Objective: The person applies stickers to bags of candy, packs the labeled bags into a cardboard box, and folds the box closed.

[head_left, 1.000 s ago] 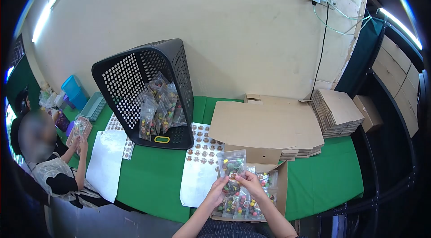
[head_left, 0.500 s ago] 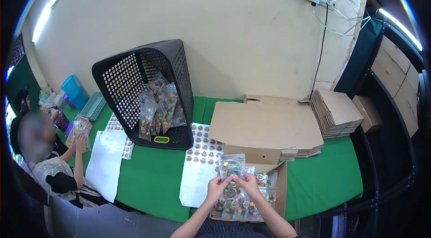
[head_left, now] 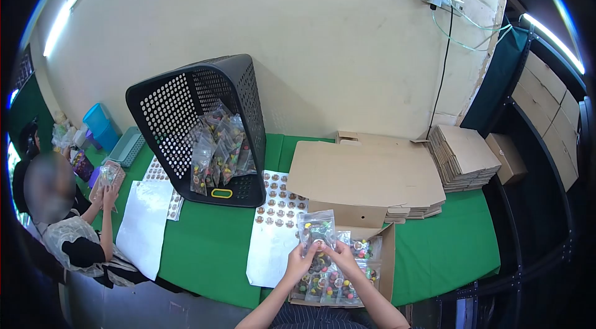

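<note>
Over an open cardboard box (head_left: 388, 257) I hold a clear zip bag (head_left: 316, 224) of multicoloured candies. My left hand (head_left: 301, 260) grips it from the left, and my right hand (head_left: 343, 258) from the right. Both thumbs meet on the bag's front, at a small round sticker (head_left: 319, 245). In the box below, several similar candy bags (head_left: 334, 284) lie in rows, some bearing round stickers; my hands and forearms hide part of them. Left of the box lies a sheet of round stickers (head_left: 273, 205).
A black perforated basket (head_left: 251, 99) lies tipped on its side, candy bags (head_left: 218, 143) inside. Flattened cardboard (head_left: 366, 171) and a stack of folded boxes (head_left: 462, 158) lie behind and right. At left, a co-worker (head_left: 77, 245) handles a bag above the green-covered table (head_left: 208, 245).
The held bag has shifted slightly left in view, with both hands still on it. At left, the co-worker's hands and bag have moved a little.
</note>
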Available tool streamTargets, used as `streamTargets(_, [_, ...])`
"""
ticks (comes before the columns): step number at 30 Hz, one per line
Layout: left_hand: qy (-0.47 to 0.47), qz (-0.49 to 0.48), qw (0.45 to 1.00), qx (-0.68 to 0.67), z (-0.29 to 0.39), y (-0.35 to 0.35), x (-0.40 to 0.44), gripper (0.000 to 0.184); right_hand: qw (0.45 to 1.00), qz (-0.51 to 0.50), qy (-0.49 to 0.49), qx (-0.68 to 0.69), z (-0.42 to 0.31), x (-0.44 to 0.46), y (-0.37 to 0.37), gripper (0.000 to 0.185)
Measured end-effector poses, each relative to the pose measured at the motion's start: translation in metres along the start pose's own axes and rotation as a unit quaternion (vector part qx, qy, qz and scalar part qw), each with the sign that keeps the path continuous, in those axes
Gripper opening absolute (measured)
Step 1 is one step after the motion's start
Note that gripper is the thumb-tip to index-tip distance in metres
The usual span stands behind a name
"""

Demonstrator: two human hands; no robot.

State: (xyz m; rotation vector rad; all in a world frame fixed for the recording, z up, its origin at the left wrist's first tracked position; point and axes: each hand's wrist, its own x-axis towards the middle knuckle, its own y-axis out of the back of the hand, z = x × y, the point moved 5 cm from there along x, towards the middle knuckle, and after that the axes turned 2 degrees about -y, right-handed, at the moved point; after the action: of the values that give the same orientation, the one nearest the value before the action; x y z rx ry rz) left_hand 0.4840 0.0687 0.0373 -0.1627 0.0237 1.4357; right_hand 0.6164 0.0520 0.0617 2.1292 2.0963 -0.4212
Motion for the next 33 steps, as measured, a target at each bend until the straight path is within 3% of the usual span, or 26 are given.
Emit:
streamTargets(2, [-0.038,-0.022,0.997,0.060,0.012,-0.003,-0.003,0.028,0.998,0.013,0.029,-0.058,0.006,0.006,0.002,0.021])
streamTargets(8, [-0.035,-0.071,0.995,0.059,0.014,0.002,-0.001,0.024,0.996,0.047,0.035,-0.060,0.015,0.011,0.004,0.019])
streamTargets(14, [0.045,-0.123,0.991,-0.013,0.021,0.004,-0.005,0.021,0.998,0.037,0.046,-0.012,0.010,0.009,0.005,0.020])
streamTargets(20, [0.099,-0.052,0.994,-0.014,0.022,0.000,-0.011,0.020,0.997,0.017,0.075,-0.008,0.003,0.003,0.001,0.019])
streamTargets(23, [0.008,-0.017,1.000,0.005,0.012,-0.002,-0.006,0.020,0.996,0.037,0.085,-0.012,0.004,-0.003,-0.002,0.017])
streamTargets(33, [0.044,-0.068,0.997,-0.018,0.006,0.003,0.001,0.023,0.996,0.061,0.040,0.042,0.027,0.007,0.002,0.017])
